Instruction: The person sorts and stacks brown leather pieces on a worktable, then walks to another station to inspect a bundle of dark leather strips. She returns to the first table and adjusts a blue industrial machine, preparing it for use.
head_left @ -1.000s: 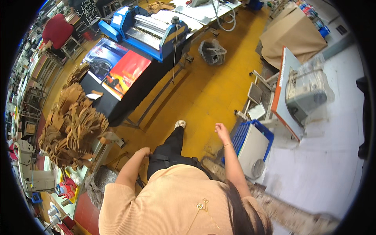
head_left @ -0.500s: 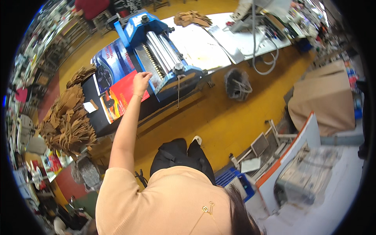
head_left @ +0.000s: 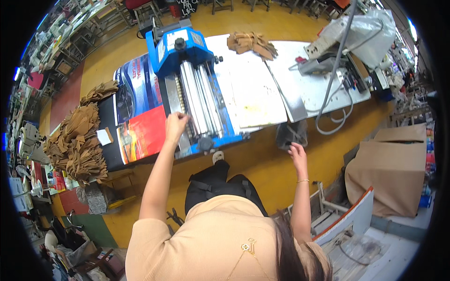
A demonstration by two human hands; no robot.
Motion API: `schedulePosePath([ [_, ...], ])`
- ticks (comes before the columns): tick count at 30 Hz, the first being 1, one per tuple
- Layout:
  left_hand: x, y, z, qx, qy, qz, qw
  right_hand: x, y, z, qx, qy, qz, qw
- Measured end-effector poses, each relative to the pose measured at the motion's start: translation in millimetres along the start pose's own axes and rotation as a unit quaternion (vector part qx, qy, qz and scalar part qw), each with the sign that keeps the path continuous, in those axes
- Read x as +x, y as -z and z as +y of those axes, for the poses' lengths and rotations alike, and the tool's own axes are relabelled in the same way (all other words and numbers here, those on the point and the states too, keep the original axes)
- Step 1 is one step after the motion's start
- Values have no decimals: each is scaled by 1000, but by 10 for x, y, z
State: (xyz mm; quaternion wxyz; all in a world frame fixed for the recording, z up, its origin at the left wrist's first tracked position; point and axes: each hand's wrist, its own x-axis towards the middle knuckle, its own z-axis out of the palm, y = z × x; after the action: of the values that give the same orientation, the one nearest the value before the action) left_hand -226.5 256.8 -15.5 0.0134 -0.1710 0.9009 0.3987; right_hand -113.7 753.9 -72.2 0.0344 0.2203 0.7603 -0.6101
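Note:
A blue roller machine (head_left: 182, 42) with shiny metal rollers (head_left: 197, 96) stands on the table ahead of me. My left hand (head_left: 176, 126) is at the near left side of the rollers, beside the row of brass-coloured rings. Its fingers are drawn together; whatever they may hold is too small to make out. Just left of it lies a red and orange printed sheet (head_left: 143, 131). My right hand (head_left: 298, 157) hangs in the air at the right, past the table's near edge, with loosely bent fingers apart and nothing visible in them. Behind it is a bin with a clear plastic liner (head_left: 291, 133).
Brown strip-like pieces (head_left: 77, 145) are heaped at the table's left end, with another bundle (head_left: 252, 44) on the white tabletop (head_left: 262, 103). A blue printed sheet (head_left: 138, 86) lies left of the machine. A grey hose (head_left: 335, 70) loops down at right.
My right hand has come into view at the right. The left hand has moved closer in beside the rollers. My view has shifted, so the machine appears farther right.

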Motion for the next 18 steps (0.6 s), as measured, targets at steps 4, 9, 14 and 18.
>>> schedulePosePath([
  [4, -53, -10, 45, 0, -24, 6, 1000, 715, -867, -1153, -88, 119, -127, 981],
  [9, -48, 15, 81, -44, 61, -24, 997, 1506, -1983, -2276, -63, 222, -252, 940],
  [14, -69, 15, 195, -7, 85, -2, 996, 2170, -3014, -3282, -77, 309, -364, 875],
  [18, -64, -16, 321, 79, 49, 44, 995, 2731, -3973, -3947, 8, 287, -436, 853],
])
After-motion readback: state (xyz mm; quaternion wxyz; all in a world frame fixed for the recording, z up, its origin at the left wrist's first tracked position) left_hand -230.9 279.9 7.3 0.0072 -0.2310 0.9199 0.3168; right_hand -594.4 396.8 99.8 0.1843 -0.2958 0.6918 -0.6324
